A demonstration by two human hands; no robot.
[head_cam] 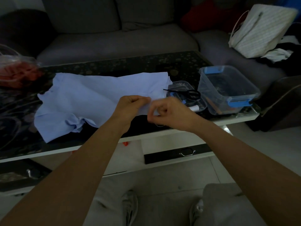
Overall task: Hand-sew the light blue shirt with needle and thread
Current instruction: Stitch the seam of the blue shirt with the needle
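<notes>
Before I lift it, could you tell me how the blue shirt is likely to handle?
The shirt will probably be floppy: it lies wrinkled and bunched on the table. It looks thin, so likely light. Lifted by the edge the left hand pinches, the rest would probably sag and drag.

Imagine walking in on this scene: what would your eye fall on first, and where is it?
The light blue shirt spread across the dark table stands out first, the brightest thing in a dim room. At its near right edge the left hand pinches the fabric, with the right hand curled close beside it. Further right sits a clear box with blue clips.
</notes>
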